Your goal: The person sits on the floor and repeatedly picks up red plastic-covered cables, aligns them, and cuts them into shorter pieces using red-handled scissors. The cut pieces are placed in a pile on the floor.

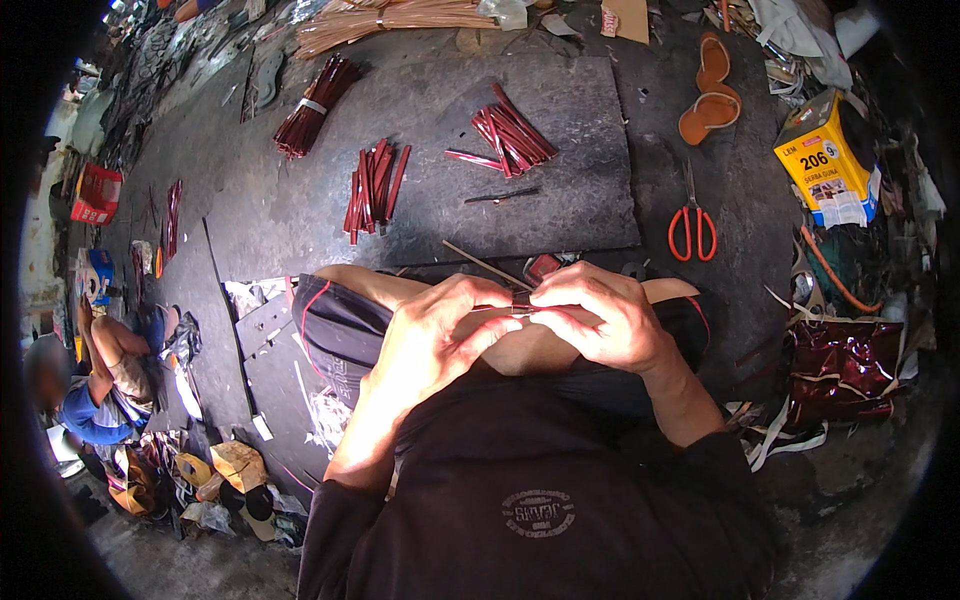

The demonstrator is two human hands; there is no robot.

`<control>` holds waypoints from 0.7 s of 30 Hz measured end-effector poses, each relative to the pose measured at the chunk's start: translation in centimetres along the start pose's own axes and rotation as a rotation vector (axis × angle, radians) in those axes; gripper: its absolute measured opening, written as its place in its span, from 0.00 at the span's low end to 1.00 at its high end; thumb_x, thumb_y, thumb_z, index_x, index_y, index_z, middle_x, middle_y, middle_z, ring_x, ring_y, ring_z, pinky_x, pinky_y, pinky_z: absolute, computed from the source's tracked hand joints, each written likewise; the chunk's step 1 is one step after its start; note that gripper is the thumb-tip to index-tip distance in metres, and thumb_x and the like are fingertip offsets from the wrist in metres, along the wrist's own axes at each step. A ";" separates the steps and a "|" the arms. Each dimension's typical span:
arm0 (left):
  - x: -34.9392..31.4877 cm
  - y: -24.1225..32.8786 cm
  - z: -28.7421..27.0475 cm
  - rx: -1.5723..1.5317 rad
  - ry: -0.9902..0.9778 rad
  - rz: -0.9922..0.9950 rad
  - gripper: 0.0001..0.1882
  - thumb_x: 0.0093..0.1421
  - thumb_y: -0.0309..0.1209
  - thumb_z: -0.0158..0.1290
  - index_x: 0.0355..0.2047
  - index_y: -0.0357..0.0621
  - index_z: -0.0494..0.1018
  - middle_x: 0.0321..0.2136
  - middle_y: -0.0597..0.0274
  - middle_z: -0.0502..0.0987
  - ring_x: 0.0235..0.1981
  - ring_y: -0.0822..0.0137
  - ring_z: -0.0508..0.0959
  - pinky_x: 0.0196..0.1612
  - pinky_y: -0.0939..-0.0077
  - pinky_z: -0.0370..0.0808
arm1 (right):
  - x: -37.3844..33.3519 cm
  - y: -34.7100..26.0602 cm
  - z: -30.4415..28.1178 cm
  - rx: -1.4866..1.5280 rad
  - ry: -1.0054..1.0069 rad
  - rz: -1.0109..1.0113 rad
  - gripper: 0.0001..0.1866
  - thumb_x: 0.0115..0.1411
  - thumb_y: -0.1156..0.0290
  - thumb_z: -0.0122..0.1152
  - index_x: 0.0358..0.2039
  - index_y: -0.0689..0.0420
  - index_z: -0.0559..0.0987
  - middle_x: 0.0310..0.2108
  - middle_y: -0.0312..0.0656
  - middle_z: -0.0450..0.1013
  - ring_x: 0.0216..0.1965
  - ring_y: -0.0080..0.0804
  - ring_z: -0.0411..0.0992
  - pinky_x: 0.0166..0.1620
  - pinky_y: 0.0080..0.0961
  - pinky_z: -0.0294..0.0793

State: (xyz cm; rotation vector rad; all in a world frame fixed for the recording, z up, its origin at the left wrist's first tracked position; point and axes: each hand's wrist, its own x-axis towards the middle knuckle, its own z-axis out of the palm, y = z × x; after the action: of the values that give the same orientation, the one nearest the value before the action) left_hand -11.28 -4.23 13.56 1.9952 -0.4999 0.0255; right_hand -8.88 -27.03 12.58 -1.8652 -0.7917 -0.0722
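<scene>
Above my lap, my left hand (430, 330) and my right hand (605, 320) meet fingertip to fingertip. Both pinch a small dark red strip (521, 304), mostly hidden by the fingers. Just past the hands lie a thin pale stick (482, 262) and a small red item (543, 267) that I cannot make out. Farther off, glossy dark red strips lie in a loose pile (372, 190) and a second pile (515, 135). A bundle of dark red strips (315, 107) is tied with a pale band.
Beneath the piles is a dark board (590, 215). Scissors with orange handles (692, 232) lie to its right, below brown sandal-shaped pieces (712, 100). A yellow container (825, 165) stands far right, above folded maroon sheeting (845, 365). Another person (110, 375) sits at the left.
</scene>
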 end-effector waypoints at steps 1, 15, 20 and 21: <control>-0.1 -0.2 0.1 0.005 -0.020 0.029 0.13 0.55 0.27 0.63 0.39 0.40 0.75 0.38 0.56 0.80 0.38 0.58 0.82 0.42 0.68 0.80 | 0.3 -0.3 0.0 -0.024 0.011 -0.021 0.14 0.49 0.79 0.70 0.37 0.57 0.78 0.34 0.40 0.77 0.34 0.36 0.77 0.38 0.32 0.77; -0.2 0.2 0.1 -0.030 -0.072 0.068 0.11 0.55 0.26 0.62 0.39 0.39 0.77 0.33 0.57 0.80 0.32 0.61 0.82 0.35 0.71 0.80 | 0.8 -0.5 -1.0 0.058 -0.168 -0.020 0.14 0.49 0.81 0.70 0.36 0.58 0.77 0.35 0.42 0.77 0.35 0.36 0.79 0.37 0.29 0.79; 0.0 0.4 -0.2 -0.042 -0.062 0.089 0.11 0.55 0.25 0.62 0.39 0.39 0.77 0.33 0.57 0.80 0.32 0.61 0.82 0.34 0.71 0.80 | 0.6 -0.5 -0.9 0.093 -0.143 -0.004 0.12 0.51 0.79 0.69 0.36 0.58 0.78 0.34 0.41 0.76 0.34 0.38 0.77 0.39 0.31 0.75; 0.0 0.3 -0.1 -0.059 -0.045 0.091 0.11 0.55 0.25 0.63 0.39 0.39 0.76 0.34 0.57 0.80 0.32 0.61 0.83 0.34 0.71 0.80 | 0.5 -0.5 -0.8 0.079 -0.116 -0.020 0.12 0.51 0.79 0.69 0.37 0.58 0.78 0.34 0.41 0.77 0.34 0.37 0.77 0.39 0.31 0.75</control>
State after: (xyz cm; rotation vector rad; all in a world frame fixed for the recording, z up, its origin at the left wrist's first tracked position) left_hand -11.39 -4.24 13.91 1.9182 -0.6133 0.0219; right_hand -8.52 -27.34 13.54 -1.7996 -0.8804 0.0546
